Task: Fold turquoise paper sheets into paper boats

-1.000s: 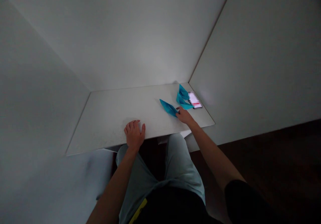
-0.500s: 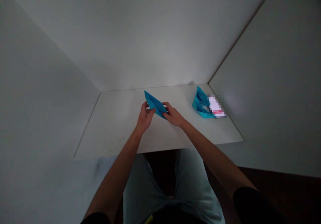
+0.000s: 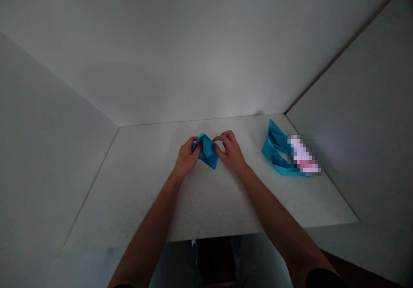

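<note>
Over the middle of the white table I hold a folded blue paper (image 3: 209,152), bent into pointed flaps, with one corner pointing down toward me. My left hand (image 3: 187,158) is closed on its left side, the thumb pressed into the fold and the fingers behind. At its right edge, my right hand (image 3: 231,152) has thumb and index finger closed on the paper, the other fingers curled. Further right lies another blue paper piece (image 3: 274,152), shaped like a boat with raised points.
A phone-like item with a pixelated bright screen (image 3: 302,154) overlaps the right side of the blue paper boat. White walls enclose the white table (image 3: 145,185) at the back, left and right. The table's front edge lies above my legs.
The held paper has gone from a long, flat slanted shape to a shorter, more opened one with flaps. My right hand has shifted slightly right along it. The camera view has moved closer.
</note>
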The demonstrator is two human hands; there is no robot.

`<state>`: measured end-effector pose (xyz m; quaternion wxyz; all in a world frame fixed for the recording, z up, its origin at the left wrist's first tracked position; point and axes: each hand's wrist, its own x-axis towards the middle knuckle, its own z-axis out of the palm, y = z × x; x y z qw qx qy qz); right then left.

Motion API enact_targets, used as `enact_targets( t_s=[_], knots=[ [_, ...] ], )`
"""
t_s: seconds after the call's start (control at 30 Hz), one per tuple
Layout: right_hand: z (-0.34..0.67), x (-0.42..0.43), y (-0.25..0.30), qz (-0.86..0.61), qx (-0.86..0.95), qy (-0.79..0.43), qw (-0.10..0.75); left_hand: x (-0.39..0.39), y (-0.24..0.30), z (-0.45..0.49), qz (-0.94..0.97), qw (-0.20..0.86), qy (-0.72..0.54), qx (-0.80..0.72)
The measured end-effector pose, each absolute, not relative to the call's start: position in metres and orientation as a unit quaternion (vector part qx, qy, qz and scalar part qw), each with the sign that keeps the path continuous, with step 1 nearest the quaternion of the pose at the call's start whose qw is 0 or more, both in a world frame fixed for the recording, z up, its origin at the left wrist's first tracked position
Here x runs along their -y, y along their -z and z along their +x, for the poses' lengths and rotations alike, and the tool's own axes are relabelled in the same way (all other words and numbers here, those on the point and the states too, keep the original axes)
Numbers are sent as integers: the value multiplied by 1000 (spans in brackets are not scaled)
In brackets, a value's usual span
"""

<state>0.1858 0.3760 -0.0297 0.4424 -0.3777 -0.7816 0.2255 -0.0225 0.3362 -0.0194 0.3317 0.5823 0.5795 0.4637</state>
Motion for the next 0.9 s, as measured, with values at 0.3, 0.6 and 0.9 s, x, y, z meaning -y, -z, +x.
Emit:
enact_targets(
  t_s=[0.3, 0.6, 0.9],
  knots=[
    [189, -369, 23, -326, 841, -174, 395, -328, 22, -28, 561, 344, -462, -594],
    [186, -367, 18, -336, 803, -260, 418, -323, 19, -29, 648, 268, -409, -584],
    [178, -364, 16, -329, 750, -329, 470, -324, 26, -21, 614, 301, -457, -569]
  ],
)
